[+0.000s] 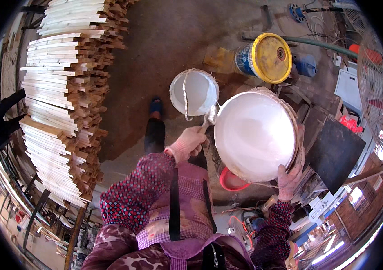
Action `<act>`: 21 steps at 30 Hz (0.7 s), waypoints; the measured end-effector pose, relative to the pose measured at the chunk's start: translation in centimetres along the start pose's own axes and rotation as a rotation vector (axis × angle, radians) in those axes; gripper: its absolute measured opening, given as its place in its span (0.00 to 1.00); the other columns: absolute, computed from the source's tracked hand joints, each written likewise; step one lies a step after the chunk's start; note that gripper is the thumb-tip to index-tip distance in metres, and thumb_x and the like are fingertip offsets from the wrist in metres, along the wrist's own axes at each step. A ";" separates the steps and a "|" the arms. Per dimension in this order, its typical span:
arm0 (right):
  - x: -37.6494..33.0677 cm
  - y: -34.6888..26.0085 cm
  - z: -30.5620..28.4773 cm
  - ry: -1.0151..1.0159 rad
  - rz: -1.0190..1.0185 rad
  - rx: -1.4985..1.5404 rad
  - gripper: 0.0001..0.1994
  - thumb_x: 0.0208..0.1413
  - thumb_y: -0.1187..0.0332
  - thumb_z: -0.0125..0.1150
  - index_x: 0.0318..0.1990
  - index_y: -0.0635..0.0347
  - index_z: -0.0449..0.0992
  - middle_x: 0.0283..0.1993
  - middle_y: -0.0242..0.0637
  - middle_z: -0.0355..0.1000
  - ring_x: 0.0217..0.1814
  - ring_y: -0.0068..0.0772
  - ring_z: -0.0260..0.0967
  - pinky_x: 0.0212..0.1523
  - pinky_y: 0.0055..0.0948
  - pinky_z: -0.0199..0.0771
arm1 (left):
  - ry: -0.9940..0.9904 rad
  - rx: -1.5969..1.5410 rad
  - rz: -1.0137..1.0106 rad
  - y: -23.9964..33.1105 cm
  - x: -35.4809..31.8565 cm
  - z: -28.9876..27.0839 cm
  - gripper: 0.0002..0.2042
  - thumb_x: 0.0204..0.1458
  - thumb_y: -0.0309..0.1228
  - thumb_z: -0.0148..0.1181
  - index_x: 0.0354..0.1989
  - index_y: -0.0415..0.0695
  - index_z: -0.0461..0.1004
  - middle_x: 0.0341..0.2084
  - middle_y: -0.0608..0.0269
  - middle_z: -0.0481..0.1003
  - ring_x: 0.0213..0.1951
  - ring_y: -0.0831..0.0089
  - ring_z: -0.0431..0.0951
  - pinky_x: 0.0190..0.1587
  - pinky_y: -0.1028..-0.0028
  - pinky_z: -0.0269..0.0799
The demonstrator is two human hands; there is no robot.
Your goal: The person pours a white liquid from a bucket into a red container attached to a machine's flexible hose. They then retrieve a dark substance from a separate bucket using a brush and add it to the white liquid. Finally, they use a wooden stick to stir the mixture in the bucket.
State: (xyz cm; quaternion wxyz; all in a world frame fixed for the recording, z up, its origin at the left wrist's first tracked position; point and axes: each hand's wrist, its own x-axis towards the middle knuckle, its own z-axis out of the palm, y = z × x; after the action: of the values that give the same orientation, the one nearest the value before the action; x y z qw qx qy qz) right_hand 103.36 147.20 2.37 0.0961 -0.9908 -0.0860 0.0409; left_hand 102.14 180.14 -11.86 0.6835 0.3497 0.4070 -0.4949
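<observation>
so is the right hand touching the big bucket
Touching: the head view shows the right hand gripping the big bucket at its lower right, with the thumb lapped over the edge.

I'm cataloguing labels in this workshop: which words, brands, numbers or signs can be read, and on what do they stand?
No text can be read for certain.
Yellow-lidded blue bucket: pale markings on its side, too small and blurred to read.
Large round bucket: no lettering visible.
Small round bucket: no lettering visible.
</observation>
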 end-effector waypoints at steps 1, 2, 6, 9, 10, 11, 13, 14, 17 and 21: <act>-0.1 0.1 0.0 -0.004 -0.002 0.014 0.33 0.49 0.64 0.54 0.62 0.69 0.53 0.65 0.56 0.53 0.66 0.56 0.53 0.66 0.45 0.54 | -0.015 0.073 0.015 0.7 0.7 -0.1 0.14 0.55 0.31 0.51 0.50 0.48 0.66 0.23 0.67 0.69 0.13 0.85 0.59 0.10 0.82 0.51; -0.2 0.3 0.2 -0.009 -0.008 0.036 0.33 0.49 0.64 0.54 0.62 0.69 0.53 0.65 0.56 0.53 0.66 0.56 0.53 0.66 0.45 0.54 | -0.023 0.143 0.031 1.4 1.0 -0.3 0.15 0.54 0.30 0.50 0.51 0.48 0.67 0.22 0.68 0.68 0.13 0.84 0.60 0.10 0.82 0.52; 0.5 -0.5 1.0 0.023 -0.060 0.031 0.33 0.50 0.64 0.54 0.62 0.69 0.53 0.65 0.57 0.53 0.66 0.56 0.53 0.65 0.46 0.55 | -0.043 0.382 0.160 1.7 4.8 -2.6 0.18 0.53 0.29 0.51 0.54 0.47 0.67 0.22 0.67 0.70 0.17 0.81 0.67 0.12 0.80 0.58; 1.1 -0.5 1.2 0.041 -0.063 0.055 0.32 0.50 0.64 0.54 0.62 0.69 0.54 0.65 0.57 0.53 0.67 0.56 0.53 0.65 0.46 0.54 | 0.002 0.608 0.309 3.5 4.3 -2.5 0.20 0.54 0.29 0.49 0.58 0.47 0.64 0.27 0.65 0.74 0.22 0.79 0.72 0.21 0.78 0.67; 1.2 -0.4 1.2 0.047 -0.058 0.044 0.33 0.51 0.59 0.54 0.62 0.68 0.54 0.65 0.56 0.53 0.67 0.55 0.52 0.66 0.45 0.53 | 0.057 0.722 0.450 3.4 5.1 -2.5 0.20 0.55 0.29 0.48 0.58 0.47 0.64 0.28 0.64 0.75 0.24 0.77 0.74 0.24 0.77 0.69; 1.2 -0.3 1.3 0.046 -0.058 0.040 0.35 0.52 0.55 0.55 0.63 0.67 0.54 0.65 0.56 0.53 0.67 0.55 0.52 0.66 0.45 0.52 | 0.123 0.826 0.585 3.6 4.8 -2.2 0.20 0.55 0.29 0.47 0.59 0.47 0.64 0.29 0.64 0.75 0.27 0.76 0.76 0.28 0.76 0.72; 1.3 -0.3 1.2 0.024 -0.034 0.035 0.35 0.51 0.55 0.55 0.63 0.67 0.55 0.65 0.55 0.54 0.68 0.55 0.51 0.66 0.44 0.51 | 0.197 1.127 0.611 4.8 4.5 -2.2 0.21 0.56 0.31 0.46 0.60 0.47 0.62 0.35 0.59 0.76 0.33 0.68 0.77 0.36 0.71 0.73; 1.7 -0.6 1.3 0.014 -0.008 0.030 0.34 0.50 0.60 0.54 0.62 0.68 0.55 0.65 0.55 0.54 0.67 0.55 0.51 0.67 0.44 0.50 | 0.233 1.281 0.629 5.7 4.3 -2.2 0.22 0.56 0.32 0.46 0.61 0.47 0.61 0.37 0.56 0.77 0.36 0.64 0.78 0.40 0.69 0.73; 3.4 -2.2 0.9 0.011 0.112 0.109 0.33 0.45 0.68 0.51 0.61 0.70 0.57 0.65 0.56 0.55 0.67 0.55 0.52 0.67 0.42 0.50 | 0.195 1.235 0.581 4.1 4.1 -2.9 0.24 0.56 0.33 0.44 0.63 0.47 0.57 0.42 0.47 0.74 0.44 0.53 0.75 0.47 0.60 0.70; 5.9 -2.4 1.3 0.024 0.097 0.173 0.32 0.43 0.71 0.50 0.60 0.72 0.59 0.64 0.56 0.56 0.67 0.54 0.52 0.68 0.40 0.49 | 0.166 1.159 0.591 -2.2 6.1 -6.2 0.26 0.55 0.35 0.47 0.64 0.48 0.54 0.45 0.44 0.73 0.47 0.49 0.73 0.49 0.58 0.68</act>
State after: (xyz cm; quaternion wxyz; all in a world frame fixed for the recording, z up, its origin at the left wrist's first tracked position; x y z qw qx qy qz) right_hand 108.62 150.84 1.24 0.1804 -0.9822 -0.0330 0.0408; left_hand 99.85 182.62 -20.18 0.4579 0.7956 0.0127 -0.3964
